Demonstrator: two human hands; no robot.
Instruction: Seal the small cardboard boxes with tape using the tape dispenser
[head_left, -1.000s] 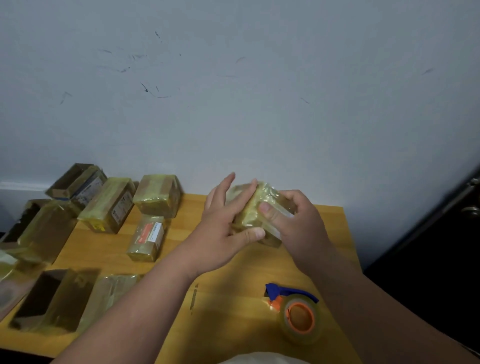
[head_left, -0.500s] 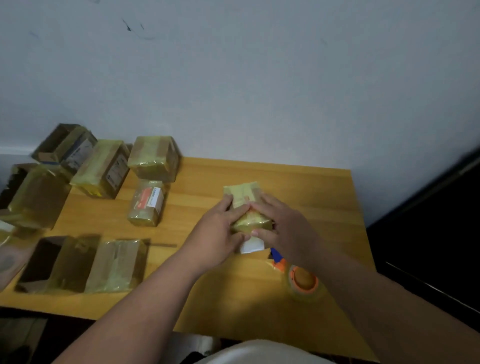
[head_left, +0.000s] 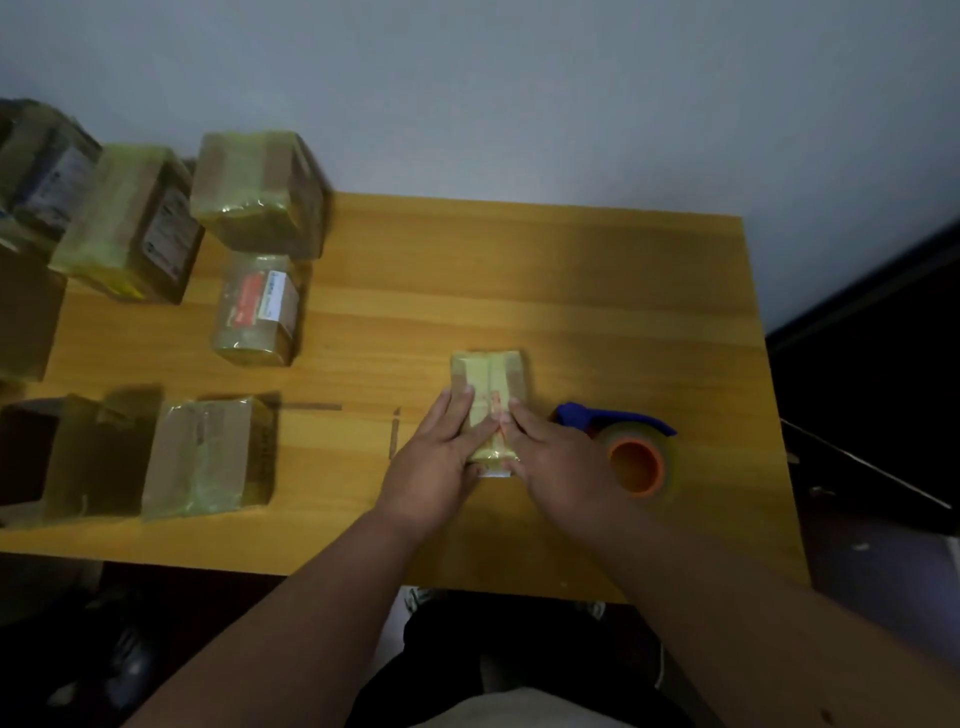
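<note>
Near the frame's centre, left hand and right hand laid flat, fingers straight and close together, pressing on the small tape-wrapped cardboard box resting on the yellow wooden table. Just right of the right hand, clear tape roll with orange core on a blue-handled tape dispenser, lying on the table. At lower left, flat taped brown carton beside a dark open one. Farther, at upper left, small box with a red-and-white label, then larger wrapped boxes against the grey wall.
</note>
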